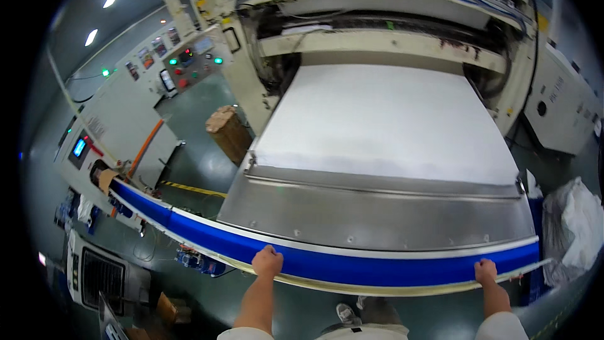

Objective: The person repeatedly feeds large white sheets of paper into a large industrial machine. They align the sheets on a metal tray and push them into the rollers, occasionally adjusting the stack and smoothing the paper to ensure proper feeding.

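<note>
My left hand (268, 261) is closed in a fist at the near edge of a long blue conveyor belt (377, 270). Farther right, my right hand (485, 272) is also closed at the same edge. The fingers are curled out of sight, so what they hold, if anything, is hidden. Beyond the belt lies a bare metal plate (377, 217) with a thin metal bar (377, 189) across it. Wide white sheet material (387, 119) comes out of a large cream-coloured machine (402, 45) and lies flat up to the bar.
A brown cylindrical container (230, 133) stands on the floor left of the machine. Control cabinets with lit buttons (189, 66) stand at the far left. White plastic bags (576, 223) bulge at the right end of the belt. A cardboard box (173, 308) sits at lower left.
</note>
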